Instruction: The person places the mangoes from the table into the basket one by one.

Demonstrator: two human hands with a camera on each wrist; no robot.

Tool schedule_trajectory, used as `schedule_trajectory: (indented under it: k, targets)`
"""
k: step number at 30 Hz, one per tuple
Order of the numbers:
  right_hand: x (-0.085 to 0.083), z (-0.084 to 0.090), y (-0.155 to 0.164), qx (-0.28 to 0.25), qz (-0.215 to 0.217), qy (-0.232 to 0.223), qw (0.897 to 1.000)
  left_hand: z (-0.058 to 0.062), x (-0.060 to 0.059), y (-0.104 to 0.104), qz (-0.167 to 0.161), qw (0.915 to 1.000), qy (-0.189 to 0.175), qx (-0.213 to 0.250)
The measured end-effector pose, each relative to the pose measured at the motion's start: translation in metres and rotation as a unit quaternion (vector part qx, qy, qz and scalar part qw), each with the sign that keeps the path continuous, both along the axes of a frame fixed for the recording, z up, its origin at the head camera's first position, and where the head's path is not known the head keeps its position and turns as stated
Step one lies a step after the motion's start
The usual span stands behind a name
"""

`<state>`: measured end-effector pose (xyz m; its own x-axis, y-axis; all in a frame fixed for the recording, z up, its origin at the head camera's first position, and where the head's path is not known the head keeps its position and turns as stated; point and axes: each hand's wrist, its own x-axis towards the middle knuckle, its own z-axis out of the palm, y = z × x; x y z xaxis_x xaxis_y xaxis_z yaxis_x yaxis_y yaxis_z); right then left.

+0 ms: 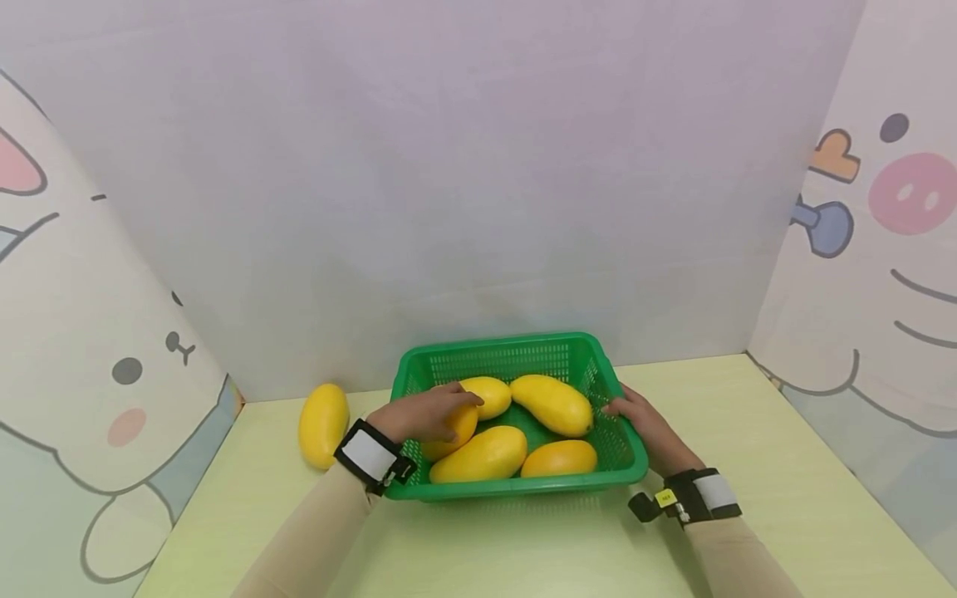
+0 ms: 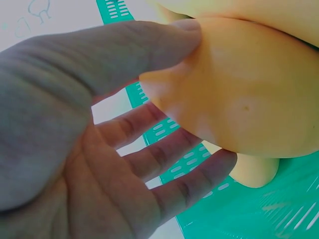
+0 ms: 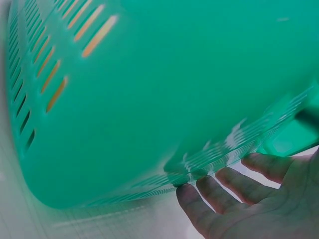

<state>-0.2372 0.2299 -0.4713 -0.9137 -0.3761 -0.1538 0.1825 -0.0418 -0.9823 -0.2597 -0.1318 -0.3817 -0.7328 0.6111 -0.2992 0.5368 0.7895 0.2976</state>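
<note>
At the basket's left wall, the left hand (image 1: 426, 413) grips a mango (image 2: 239, 84), thumb over, fingers beneath. The right hand (image 1: 649, 426), fingers relaxed, steadies the basket (image 1: 628, 477) rim. Smooth, rounded yellow skin could slip loose; a drop may bruise four mangoes (image 1: 553, 403) below.

In the head view, the left hand (image 1: 424, 413) covers most of 1 mango (image 1: 458, 432) at the basket's left side. The right hand's fingertips (image 1: 615, 407) vanish behind the green basket's (image 1: 516, 488) right rim. In the left wrist view, the frame's top and right edges cut off the mangoes. The right wrist view is blurred, showing only basket wall (image 3: 164, 94).
</note>
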Motion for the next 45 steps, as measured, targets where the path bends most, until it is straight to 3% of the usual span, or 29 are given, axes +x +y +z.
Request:
schedule_trajectory:
  k: [17, 30, 36, 45]
  targets:
    - [-0.005, -0.001, -0.002, 0.000, 0.006, 0.000, 1.000, 0.006, 0.004, -0.004, 0.014, 0.9996, -0.021, 0.010]
    - [-0.004, 0.000, 0.005, 0.005, -0.002, -0.005, 1.000, 0.026, 0.010, -0.009, 0.041, 0.9986, -0.014, 0.029]
    - [-0.005, 0.000, 0.009, 0.006, -0.003, -0.001, 1.000, 0.035, 0.011, -0.027, 0.050, 0.9965, 0.016, 0.065]
    - [-0.005, 0.000, 0.011, 0.009, -0.004, 0.002, 1.000, 0.052, 0.018, -0.058, 0.050, 0.9851, 0.113, 0.119]
